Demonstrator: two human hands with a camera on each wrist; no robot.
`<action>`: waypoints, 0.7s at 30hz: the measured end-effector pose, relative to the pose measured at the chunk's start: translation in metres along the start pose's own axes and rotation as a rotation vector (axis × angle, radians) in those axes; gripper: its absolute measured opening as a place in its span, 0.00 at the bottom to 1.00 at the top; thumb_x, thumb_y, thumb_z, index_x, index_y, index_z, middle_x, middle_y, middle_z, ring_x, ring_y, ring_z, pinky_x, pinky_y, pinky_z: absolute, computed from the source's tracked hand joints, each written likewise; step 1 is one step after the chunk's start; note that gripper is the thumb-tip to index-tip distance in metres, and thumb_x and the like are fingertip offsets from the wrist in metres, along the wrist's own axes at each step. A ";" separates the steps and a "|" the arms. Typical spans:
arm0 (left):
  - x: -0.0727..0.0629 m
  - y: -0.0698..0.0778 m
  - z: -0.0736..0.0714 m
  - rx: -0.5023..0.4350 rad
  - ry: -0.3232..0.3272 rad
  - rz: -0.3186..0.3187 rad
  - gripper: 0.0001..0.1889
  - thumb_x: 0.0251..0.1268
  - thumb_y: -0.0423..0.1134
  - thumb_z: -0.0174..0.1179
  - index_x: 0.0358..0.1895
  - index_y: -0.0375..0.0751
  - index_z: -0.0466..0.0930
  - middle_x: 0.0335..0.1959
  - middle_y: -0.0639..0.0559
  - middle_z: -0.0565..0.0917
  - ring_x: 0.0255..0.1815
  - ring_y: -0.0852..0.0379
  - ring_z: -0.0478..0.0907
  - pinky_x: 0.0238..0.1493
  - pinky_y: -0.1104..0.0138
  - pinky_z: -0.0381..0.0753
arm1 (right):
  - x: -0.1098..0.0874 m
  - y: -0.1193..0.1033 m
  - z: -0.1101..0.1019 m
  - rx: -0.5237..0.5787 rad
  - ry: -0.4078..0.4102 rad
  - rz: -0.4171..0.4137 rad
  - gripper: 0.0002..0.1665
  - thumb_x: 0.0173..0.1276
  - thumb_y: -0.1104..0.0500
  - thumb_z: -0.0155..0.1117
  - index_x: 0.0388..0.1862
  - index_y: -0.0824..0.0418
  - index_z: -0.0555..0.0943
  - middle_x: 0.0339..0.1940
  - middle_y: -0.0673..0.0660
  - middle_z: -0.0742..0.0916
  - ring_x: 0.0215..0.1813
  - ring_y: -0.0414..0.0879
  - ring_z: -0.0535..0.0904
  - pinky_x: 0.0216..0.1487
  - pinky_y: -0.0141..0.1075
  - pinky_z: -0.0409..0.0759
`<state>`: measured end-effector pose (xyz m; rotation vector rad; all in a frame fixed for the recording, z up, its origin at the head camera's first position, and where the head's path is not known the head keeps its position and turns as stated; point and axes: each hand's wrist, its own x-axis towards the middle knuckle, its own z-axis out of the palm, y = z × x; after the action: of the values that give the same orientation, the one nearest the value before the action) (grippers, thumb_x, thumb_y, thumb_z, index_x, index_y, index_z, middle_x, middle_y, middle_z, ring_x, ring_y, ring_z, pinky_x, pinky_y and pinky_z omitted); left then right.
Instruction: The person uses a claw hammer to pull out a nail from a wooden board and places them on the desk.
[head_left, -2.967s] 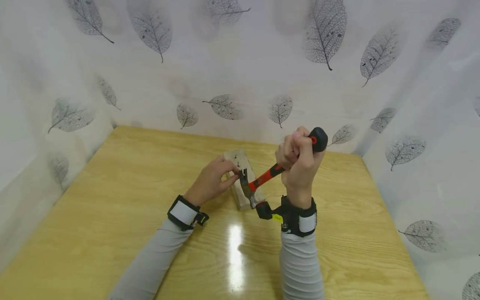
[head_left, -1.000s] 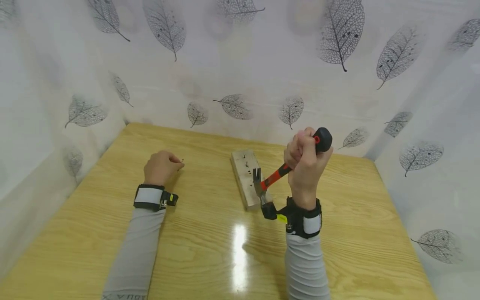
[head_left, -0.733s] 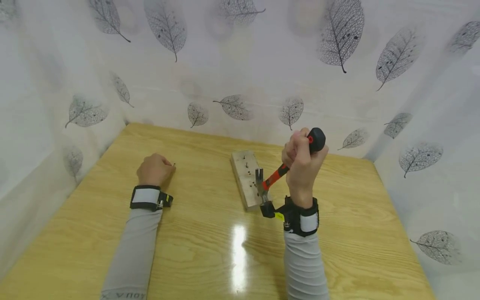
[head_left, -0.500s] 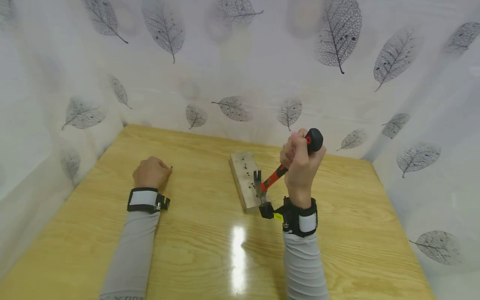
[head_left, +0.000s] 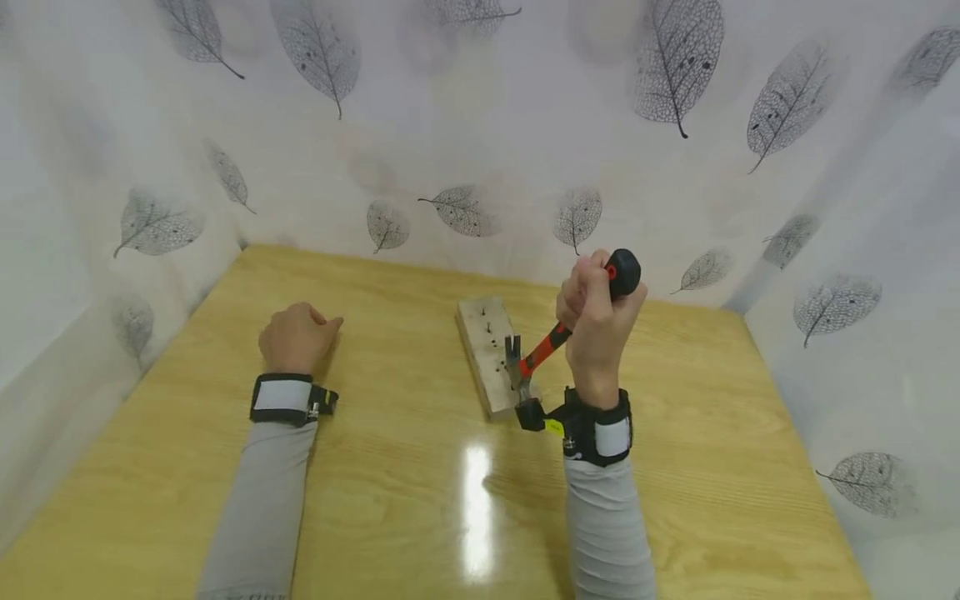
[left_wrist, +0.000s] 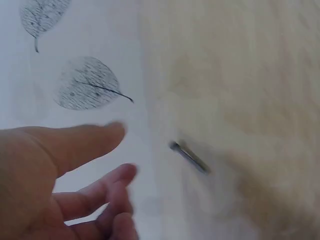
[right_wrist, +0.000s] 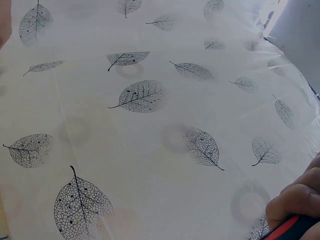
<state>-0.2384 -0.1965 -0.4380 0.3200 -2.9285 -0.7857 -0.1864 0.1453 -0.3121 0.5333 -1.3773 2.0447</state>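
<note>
At the left of the table, my left hand (head_left: 296, 337) has its thumb and fingers parted, holding nothing. In the left wrist view a nail (left_wrist: 190, 158) is just off the fingertips against the wooden tabletop. My right hand (head_left: 600, 325) grips a red and black claw hammer (head_left: 542, 353) by the handle, its black butt pointing up. The hammer's head is low, over the right side of a wooden block (head_left: 487, 358), claw toward the far end; contact cannot be told. Two nails (head_left: 488, 327) stand up near the block's far end, and several dark holes dot its face.
The wooden table (head_left: 405, 467) reaches back to a pale curtain (head_left: 480, 125) printed with leaves, which also hangs at both sides. Wrist straps with small cameras sit on both wrists.
My left hand has moved from the block, beside the hammer's claw, to the left of the table. Its fingers have let go of the nail. The right hand and hammer barely shift.
</note>
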 end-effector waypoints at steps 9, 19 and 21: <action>-0.016 0.066 0.033 -0.183 -0.117 0.404 0.18 0.76 0.45 0.56 0.59 0.37 0.80 0.56 0.41 0.81 0.55 0.42 0.78 0.56 0.48 0.79 | -0.004 0.004 0.003 -0.030 -0.023 -0.061 0.19 0.69 0.66 0.50 0.17 0.59 0.62 0.10 0.47 0.63 0.09 0.39 0.51 0.08 0.31 0.46; -0.052 0.111 0.079 0.003 -0.302 0.773 0.25 0.75 0.35 0.53 0.72 0.35 0.70 0.75 0.42 0.70 0.74 0.41 0.67 0.76 0.51 0.64 | -0.005 0.022 0.007 -0.138 -0.106 -0.106 0.19 0.69 0.62 0.54 0.18 0.62 0.63 0.10 0.46 0.64 0.09 0.39 0.52 0.09 0.31 0.50; -0.054 0.112 0.080 -0.001 -0.302 0.759 0.25 0.73 0.34 0.54 0.72 0.36 0.70 0.75 0.43 0.70 0.74 0.43 0.67 0.77 0.51 0.63 | -0.003 0.027 0.006 -0.128 -0.133 -0.092 0.19 0.70 0.61 0.53 0.18 0.62 0.63 0.10 0.46 0.64 0.09 0.39 0.52 0.09 0.32 0.50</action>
<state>-0.2173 -0.0515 -0.4523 -0.9304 -2.9153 -0.7401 -0.2028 0.1315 -0.3300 0.6737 -1.5207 1.8618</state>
